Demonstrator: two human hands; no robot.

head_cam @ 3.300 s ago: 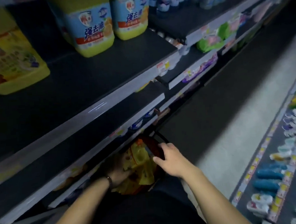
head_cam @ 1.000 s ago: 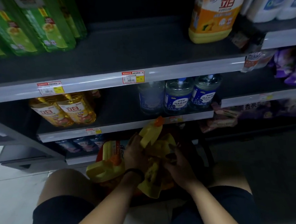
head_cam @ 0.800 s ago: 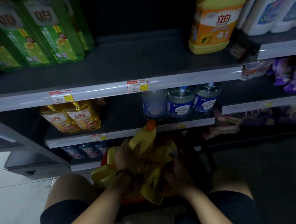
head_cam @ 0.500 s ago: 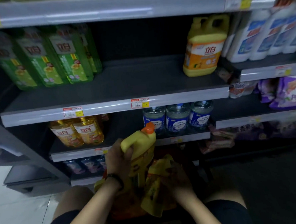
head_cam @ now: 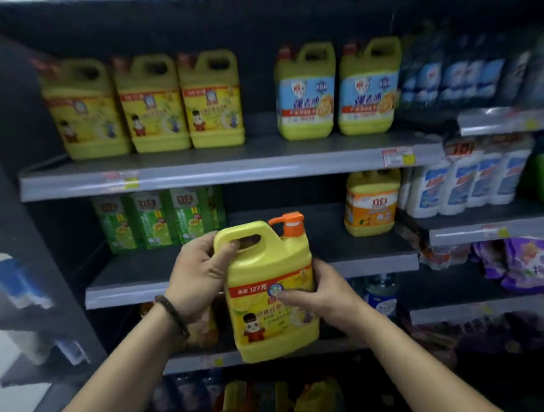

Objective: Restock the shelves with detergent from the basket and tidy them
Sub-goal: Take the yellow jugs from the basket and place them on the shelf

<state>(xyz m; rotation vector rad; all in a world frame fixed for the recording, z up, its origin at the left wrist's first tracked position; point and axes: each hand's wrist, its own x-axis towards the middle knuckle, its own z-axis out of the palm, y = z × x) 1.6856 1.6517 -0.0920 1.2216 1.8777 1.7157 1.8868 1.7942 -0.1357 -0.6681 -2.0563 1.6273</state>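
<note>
While a detergent jug [head_cam: 272, 314] is gripped by left hand [head_cam: 198, 274] and right hand [head_cam: 325, 296] (restocking underway), lifting toward matching jugs [head_cam: 151, 105] seems required.

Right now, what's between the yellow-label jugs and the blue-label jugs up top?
Nothing. The head view shows bare shelf between the yellow-label jugs and the blue-label jugs.

Price tags [head_cam: 398, 157] blurred unreadable, blue bottles [head_cam: 447, 80] smeared, yellow packs [head_cam: 319, 402] cut off at bottom edge
</note>
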